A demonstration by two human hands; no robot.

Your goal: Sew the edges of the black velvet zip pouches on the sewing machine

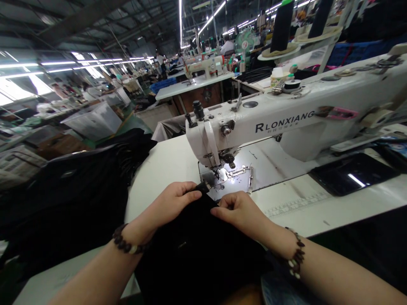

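A piece of black fabric (203, 250) hangs from the table's front edge down over my lap. My left hand (176, 199) pinches its upper edge between thumb and fingers, close to the needle area. On the other side, my right hand (237, 207) is closed on the same fabric edge. Just beyond both hands is the lit needle and presser foot (217, 173) of a white sewing machine (241, 123). A metal edge guide (251, 180) lies on the machine bed to the right of the needle.
A large heap of black fabric (73, 190) is piled at the left. A dark phone (352, 173) lies on the white table (295, 199) at the right. Black thread cones (281, 27) stand behind the machine. Farther back are other sewing machines (206, 67) and a green fan (244, 42).
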